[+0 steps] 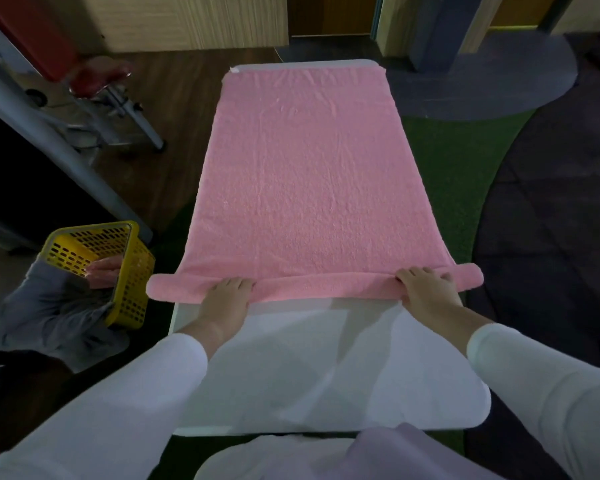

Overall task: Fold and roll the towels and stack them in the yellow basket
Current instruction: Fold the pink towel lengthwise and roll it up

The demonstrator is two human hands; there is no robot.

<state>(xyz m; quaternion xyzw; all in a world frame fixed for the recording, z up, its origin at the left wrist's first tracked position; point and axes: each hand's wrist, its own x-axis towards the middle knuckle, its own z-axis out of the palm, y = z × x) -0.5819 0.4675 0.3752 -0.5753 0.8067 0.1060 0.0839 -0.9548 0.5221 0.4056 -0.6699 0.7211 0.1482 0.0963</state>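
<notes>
One pink towel (305, 188) is being laid flat on the white table (291, 375). It is reaching all the way to the far edge. Its long side is pointing from the near edge to the far edge, straight away from the hands.

The near end of the towel is being made into a thin roll (326, 287). The roll is lying across the table and is sticking out past the left edge and the right edge. It is being gripped by the left hand (227, 294) near the left edge and by the right hand (426, 287) near the right edge, with fingers curled over its top. Both hands are being kept about the same way from the flat part, so neither is nearer. The roll will likely need to be pushed away, toward the far edge, by both hands at once.

One yellow basket (136, 271) is being held off the left edge, tipped, by another person's hand (106, 266). Something pink is showing inside it, but what it is cannot be told.

Counted: one towel on the table, one basket, two working hands, one helping hand.
</notes>
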